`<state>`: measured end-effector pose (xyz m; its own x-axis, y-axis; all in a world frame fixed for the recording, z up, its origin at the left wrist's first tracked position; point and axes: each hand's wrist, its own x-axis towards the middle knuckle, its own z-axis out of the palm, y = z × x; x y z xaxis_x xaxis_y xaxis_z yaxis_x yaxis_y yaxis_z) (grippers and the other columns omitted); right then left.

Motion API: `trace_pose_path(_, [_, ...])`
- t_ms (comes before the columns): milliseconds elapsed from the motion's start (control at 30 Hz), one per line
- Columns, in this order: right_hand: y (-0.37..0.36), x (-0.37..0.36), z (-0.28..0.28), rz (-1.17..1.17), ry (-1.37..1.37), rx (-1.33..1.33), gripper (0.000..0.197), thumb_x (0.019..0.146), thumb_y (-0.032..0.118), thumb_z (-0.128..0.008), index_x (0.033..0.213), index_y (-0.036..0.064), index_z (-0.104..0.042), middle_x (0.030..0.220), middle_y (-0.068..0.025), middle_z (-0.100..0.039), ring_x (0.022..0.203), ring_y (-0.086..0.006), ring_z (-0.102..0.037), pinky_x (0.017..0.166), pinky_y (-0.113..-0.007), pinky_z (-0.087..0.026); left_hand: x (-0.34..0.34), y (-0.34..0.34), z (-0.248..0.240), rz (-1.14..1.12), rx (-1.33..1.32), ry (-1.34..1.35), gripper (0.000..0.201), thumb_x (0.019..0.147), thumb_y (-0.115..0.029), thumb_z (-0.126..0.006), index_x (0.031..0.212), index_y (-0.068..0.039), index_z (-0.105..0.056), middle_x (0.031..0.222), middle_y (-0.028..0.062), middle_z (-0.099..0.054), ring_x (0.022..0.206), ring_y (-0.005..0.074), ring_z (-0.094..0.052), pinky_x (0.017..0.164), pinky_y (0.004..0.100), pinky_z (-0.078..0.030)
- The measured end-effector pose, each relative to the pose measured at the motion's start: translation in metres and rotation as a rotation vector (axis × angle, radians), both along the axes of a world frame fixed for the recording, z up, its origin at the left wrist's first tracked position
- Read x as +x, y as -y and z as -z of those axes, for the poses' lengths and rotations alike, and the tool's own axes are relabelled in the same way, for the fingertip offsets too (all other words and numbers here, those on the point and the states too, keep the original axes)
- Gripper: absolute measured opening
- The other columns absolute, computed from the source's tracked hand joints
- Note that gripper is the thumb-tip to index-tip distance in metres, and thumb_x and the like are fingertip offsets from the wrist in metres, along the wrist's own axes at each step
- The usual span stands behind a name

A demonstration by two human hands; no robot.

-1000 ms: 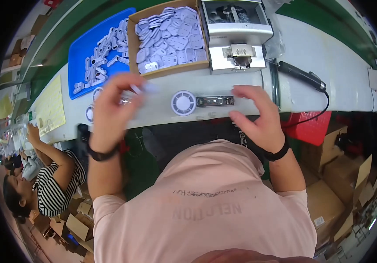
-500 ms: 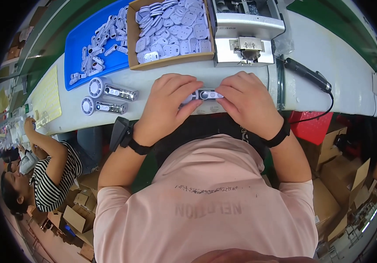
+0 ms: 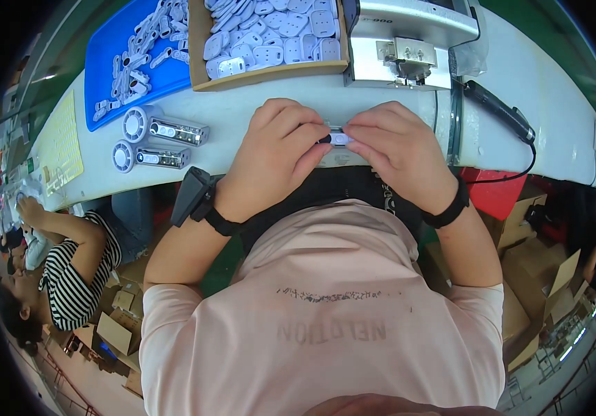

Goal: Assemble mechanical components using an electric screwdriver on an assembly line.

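Left grip (image 3: 274, 154) and right grip (image 3: 403, 154), both nearly closed, pinch the part (image 3: 340, 139) between them; two fans (image 3: 134, 125) lie further left.

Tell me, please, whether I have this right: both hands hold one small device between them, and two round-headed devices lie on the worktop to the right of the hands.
The left hand and right hand hold one small device between them, but the two round-headed devices lie on the worktop to the left of the hands, not the right, as the head view shows.
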<state>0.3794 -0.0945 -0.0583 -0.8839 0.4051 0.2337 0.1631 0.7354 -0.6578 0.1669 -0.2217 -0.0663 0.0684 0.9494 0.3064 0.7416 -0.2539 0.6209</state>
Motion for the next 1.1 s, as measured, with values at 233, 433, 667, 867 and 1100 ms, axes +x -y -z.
trace_pose_path(233, [0.007,-0.003,0.011,0.018,-0.099,0.105,0.024,0.08,0.004,-0.082,0.103,0.0012,-0.075,0.106,-0.0104,-0.072,0.097,-0.0307,-0.069,0.081,-0.039,-0.058,-0.002,-0.003,0.005,0.022,0.032,0.007,0.03,0.078,-0.009,-0.084,0.106,-0.007,-0.072,0.111,0.0068,-0.067,0.106,0.0311,-0.06,0.092,0.0416,-0.05])
trace_pose_path(433, [0.003,-0.002,0.021,0.002,-0.154,0.09,0.025,0.08,0.004,-0.082,0.104,0.0001,-0.073,0.106,-0.0113,-0.072,0.096,-0.0305,-0.07,0.081,-0.039,-0.059,0.001,-0.004,0.004,0.016,0.029,-0.044,0.033,0.076,-0.011,-0.085,0.107,-0.008,-0.073,0.11,0.0063,-0.067,0.103,0.0298,-0.061,0.091,0.0415,-0.05])
trace_pose_path(667, [-0.004,0.002,0.01,-0.035,-0.068,0.139,0.028,0.079,0.005,-0.083,0.104,-0.0006,-0.072,0.106,-0.0124,-0.071,0.095,-0.0302,-0.071,0.08,-0.038,-0.06,0.002,-0.004,0.008,0.005,0.065,-0.059,0.034,0.076,-0.011,-0.085,0.107,-0.008,-0.073,0.108,0.0059,-0.067,0.101,0.0296,-0.061,0.088,0.0406,-0.051])
trace_pose_path(867, [-0.001,0.0,0.019,-0.055,-0.107,0.146,0.031,0.077,0.005,-0.084,0.104,-0.0021,-0.071,0.106,-0.0136,-0.071,0.095,-0.0314,-0.071,0.08,-0.039,-0.06,0.001,-0.006,0.01,0.012,0.079,-0.063,0.035,0.074,-0.009,-0.086,0.107,-0.007,-0.073,0.107,0.0066,-0.067,0.101,0.0299,-0.061,0.087,0.0401,-0.051])
trace_pose_path(1100, [0.007,0.007,0.02,-0.081,-0.184,0.123,0.031,0.077,0.006,-0.084,0.104,-0.0018,-0.072,0.107,-0.0128,-0.071,0.098,-0.032,-0.071,0.08,-0.041,-0.06,0.003,0.015,0.019,0.001,0.208,-0.118,0.04,0.07,-0.009,-0.089,0.106,-0.007,-0.073,0.111,0.0068,-0.068,0.104,0.029,-0.062,0.088,0.0434,-0.054])
